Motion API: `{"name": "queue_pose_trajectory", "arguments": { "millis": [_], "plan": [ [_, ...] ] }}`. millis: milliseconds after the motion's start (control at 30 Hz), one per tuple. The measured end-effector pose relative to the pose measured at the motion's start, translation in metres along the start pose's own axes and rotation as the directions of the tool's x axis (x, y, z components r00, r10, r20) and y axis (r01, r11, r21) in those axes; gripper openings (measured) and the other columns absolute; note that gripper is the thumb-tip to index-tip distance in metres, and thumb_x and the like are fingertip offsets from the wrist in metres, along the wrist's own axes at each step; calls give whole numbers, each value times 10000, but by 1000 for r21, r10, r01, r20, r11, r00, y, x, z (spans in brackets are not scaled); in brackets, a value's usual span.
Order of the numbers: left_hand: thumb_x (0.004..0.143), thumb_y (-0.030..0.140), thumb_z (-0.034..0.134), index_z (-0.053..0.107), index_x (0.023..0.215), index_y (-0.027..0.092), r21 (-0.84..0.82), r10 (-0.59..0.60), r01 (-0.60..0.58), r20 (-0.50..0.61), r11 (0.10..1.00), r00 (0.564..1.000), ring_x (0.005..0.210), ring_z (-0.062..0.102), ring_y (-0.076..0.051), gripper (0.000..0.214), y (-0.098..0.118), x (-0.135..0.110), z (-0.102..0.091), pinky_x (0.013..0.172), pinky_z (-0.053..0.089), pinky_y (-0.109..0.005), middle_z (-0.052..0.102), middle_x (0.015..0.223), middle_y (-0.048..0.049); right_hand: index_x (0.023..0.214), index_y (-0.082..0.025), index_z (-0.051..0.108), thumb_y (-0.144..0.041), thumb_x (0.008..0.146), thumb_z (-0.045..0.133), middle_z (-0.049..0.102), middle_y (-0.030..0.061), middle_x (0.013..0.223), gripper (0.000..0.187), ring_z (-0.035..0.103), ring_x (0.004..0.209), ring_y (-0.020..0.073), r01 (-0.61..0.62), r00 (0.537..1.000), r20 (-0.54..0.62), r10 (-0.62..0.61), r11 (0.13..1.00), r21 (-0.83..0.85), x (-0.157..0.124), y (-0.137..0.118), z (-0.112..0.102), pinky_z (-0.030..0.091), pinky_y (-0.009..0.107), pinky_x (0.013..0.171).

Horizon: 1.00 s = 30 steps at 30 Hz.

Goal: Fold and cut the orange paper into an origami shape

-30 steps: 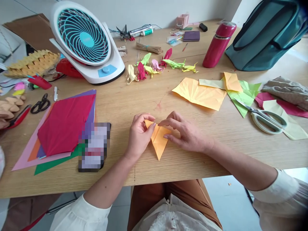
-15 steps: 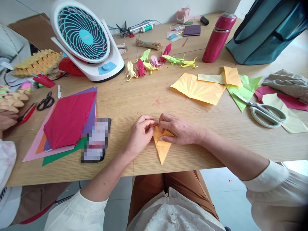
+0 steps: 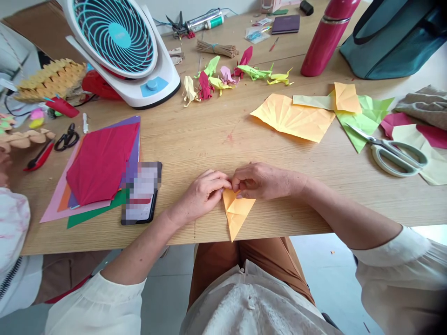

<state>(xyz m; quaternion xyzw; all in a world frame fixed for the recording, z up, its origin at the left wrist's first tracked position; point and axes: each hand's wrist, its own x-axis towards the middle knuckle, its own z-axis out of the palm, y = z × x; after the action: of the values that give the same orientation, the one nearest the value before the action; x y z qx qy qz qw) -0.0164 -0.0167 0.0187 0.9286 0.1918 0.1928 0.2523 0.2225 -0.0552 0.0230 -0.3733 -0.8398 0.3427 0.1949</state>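
Observation:
A folded orange paper (image 3: 236, 213) lies at the near edge of the wooden table (image 3: 216, 135), its point hanging just past the edge toward me. My left hand (image 3: 201, 193) pinches its top corner with curled fingers. My right hand (image 3: 261, 180) meets it from the right, fingers closed and pressing on the same top edge. Both hands touch each other above the paper.
A phone (image 3: 141, 193) and a stack of coloured sheets (image 3: 99, 165) lie left. Behind are a fan (image 3: 118, 46), small folded paper figures (image 3: 223, 81), creased orange paper (image 3: 295, 117), green scraps, scissors (image 3: 394, 152), a red flask (image 3: 326, 37), a teal bag (image 3: 394, 37). Another person's sleeve shows far left.
My hands closed in together over the paper's top corner, and the paper slid nearer the table edge. The view tilted down slightly.

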Motion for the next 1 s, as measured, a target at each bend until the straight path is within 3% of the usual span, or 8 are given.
{"name": "queue_pose_trajectory", "arguments": {
  "millis": [133,267,367,533,700,867,1000],
  "plan": [
    [902,43,488,723,1005,224,19,-6,4,93,1000,996,1075,610,-210,314,5,1,-7,971,500,-376,693,1138,-61,914,-206,704,-341,863,716,611,-28,765,145,543,692,128,-47,995,85,51,998,-49,-1,-7,-5,378,283,725],
    [900,83,509,737,1043,248,60,-9,-1,166,998,986,1090,575,-234,315,11,3,-12,1005,468,-420,692,1180,-57,846,-202,677,-279,848,721,636,-16,824,89,564,747,132,-22,996,91,26,999,-42,-2,-10,-6,382,288,765],
    [887,97,520,745,1041,254,71,-10,-3,180,997,984,1104,564,-248,315,12,3,-12,1005,460,-425,695,1194,-54,885,-214,667,-258,860,702,613,-32,791,62,565,731,127,-47,992,116,46,999,6,-5,-12,-8,385,283,757],
    [837,54,480,745,962,232,24,43,-48,177,999,983,1074,605,-240,343,11,5,-12,1009,456,-431,710,1071,-59,1004,-234,682,-239,811,731,585,-51,746,199,548,678,124,-122,979,167,113,991,48,-7,-14,-12,367,263,655],
    [804,80,524,736,1025,248,-75,68,-51,242,996,968,1178,584,-259,349,10,7,-14,1064,449,-440,676,1230,-63,894,-236,714,-235,834,684,593,-43,717,68,543,671,126,-109,973,208,96,993,50,-7,-14,-12,377,264,655],
    [859,302,680,739,1084,271,-118,46,-14,270,993,962,1261,525,-306,234,11,8,-15,1115,407,-491,643,1296,-83,860,-226,698,-231,864,644,623,-42,738,54,553,683,120,-100,973,221,73,989,111,-8,-13,-13,388,255,656],
    [753,480,835,734,1062,249,-115,23,6,246,993,969,1263,504,-330,399,14,5,-6,1115,405,-513,634,1280,-113,878,-217,694,-217,881,630,611,-46,735,65,543,673,108,-103,980,185,75,984,147,-11,-13,-13,379,244,646]
  ]
}}
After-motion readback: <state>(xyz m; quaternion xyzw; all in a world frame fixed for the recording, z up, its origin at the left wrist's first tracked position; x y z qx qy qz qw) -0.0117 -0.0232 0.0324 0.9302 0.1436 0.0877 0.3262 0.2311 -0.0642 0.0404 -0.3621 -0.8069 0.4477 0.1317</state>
